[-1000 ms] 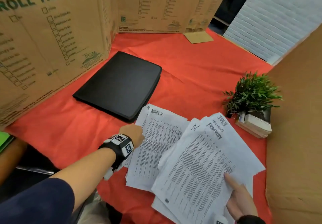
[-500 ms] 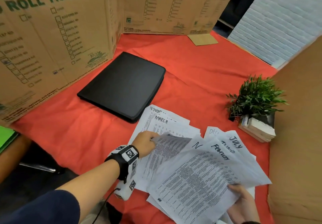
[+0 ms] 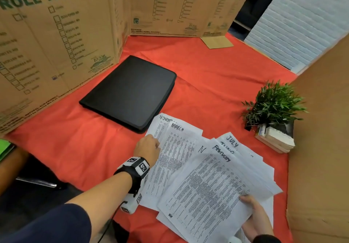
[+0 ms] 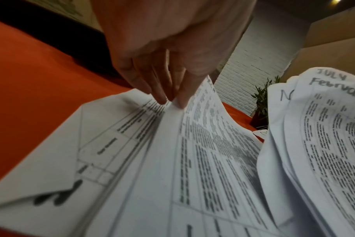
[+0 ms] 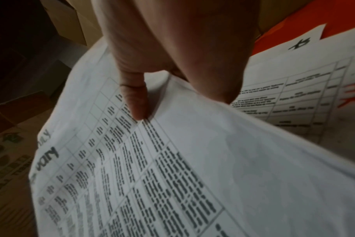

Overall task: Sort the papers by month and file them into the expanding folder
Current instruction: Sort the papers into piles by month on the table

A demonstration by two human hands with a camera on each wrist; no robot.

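The black expanding folder (image 3: 128, 93) lies closed on the red cloth (image 3: 207, 76). In front of it a sheet headed MARCH (image 3: 178, 144) lies on one headed November (image 3: 162, 119). My left hand (image 3: 157, 144) is at the March sheet's left edge. In the left wrist view the left hand (image 4: 172, 99) pinches a raised paper edge (image 4: 201, 102). My right hand (image 3: 247, 199) holds a fanned stack of papers (image 3: 205, 190) with February on top and July behind. The thumb (image 5: 139, 110) presses on the stack's top sheet (image 5: 172, 160), and the fingers are hidden below.
Printed cardboard walls (image 3: 47, 44) stand at the left and back, and a plain one (image 3: 321, 139) at the right. A small green plant (image 3: 273, 105) and stacked books (image 3: 275, 140) sit at the right. A cardboard piece (image 3: 217, 41) lies at the back.
Half a second ago my left hand held a sheet lifted over the left pile. It has since drawn back to that pile's left edge. The November heading has come into view.
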